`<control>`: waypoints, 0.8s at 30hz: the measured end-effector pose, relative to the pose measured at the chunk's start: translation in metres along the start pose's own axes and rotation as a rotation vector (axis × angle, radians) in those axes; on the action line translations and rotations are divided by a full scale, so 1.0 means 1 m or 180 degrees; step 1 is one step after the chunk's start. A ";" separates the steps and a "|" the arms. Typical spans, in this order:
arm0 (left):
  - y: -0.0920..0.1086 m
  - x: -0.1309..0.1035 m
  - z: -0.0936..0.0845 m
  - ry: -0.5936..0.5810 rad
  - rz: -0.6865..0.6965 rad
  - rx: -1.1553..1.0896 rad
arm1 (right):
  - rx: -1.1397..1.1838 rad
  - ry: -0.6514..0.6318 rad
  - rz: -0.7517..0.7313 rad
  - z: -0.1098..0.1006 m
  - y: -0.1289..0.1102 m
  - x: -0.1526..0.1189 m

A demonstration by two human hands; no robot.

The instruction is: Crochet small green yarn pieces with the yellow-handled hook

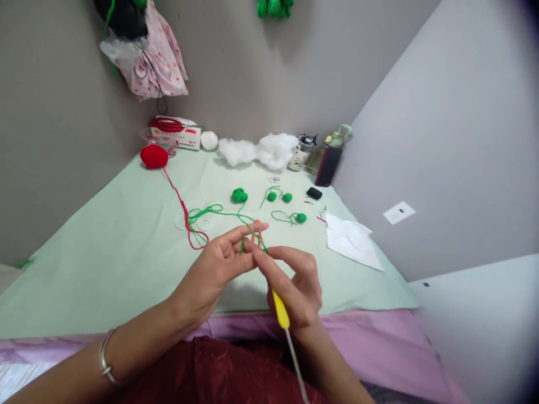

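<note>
Three green balls (287, 197) look done; your left hand (213, 268) pinches green yarn (236, 214), right hand (298, 287) a yellow hook (280, 310), apparently mid-stitch.

The crochet hook (281, 310) is yellow at the handle and silvery along its shaft, the working yarn (240, 195) and crocheted balls (287, 197) bright green, the wound yarn ball (154, 156) red, the stuffing (275, 150) white, the cloth bag (162, 62) pale pink with red dots, and the tablecloth (126, 252) plain pale mint.
</note>
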State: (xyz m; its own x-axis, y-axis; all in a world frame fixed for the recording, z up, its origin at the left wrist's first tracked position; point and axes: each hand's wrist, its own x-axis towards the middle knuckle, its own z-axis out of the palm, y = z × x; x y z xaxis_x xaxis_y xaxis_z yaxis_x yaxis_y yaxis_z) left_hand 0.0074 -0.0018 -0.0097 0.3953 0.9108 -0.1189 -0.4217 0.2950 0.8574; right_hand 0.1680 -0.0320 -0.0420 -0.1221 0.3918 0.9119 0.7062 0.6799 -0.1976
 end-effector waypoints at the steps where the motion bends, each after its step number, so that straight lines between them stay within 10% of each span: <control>1: 0.001 0.001 -0.001 -0.0043 -0.0164 -0.0157 | 0.0208 0.0054 0.0159 -0.001 -0.001 0.002; 7: 0.004 0.001 -0.003 -0.0046 0.0073 -0.0032 | 0.1899 0.0388 0.1503 -0.005 -0.001 0.017; 18: -0.006 0.004 0.000 -0.0081 -0.0195 -0.0186 | 0.0515 -0.0031 0.0374 -0.004 0.001 0.006; 24: -0.001 0.006 -0.004 -0.0053 0.0077 -0.0114 | 0.1910 0.0345 0.1673 -0.008 0.004 0.018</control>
State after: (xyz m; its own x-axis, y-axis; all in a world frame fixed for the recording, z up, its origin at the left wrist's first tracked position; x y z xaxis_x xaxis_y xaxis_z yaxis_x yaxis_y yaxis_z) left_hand 0.0065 0.0044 -0.0133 0.3979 0.9130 -0.0897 -0.4602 0.2832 0.8414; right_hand 0.1740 -0.0267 -0.0233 0.2122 0.7117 0.6696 0.1537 0.6524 -0.7422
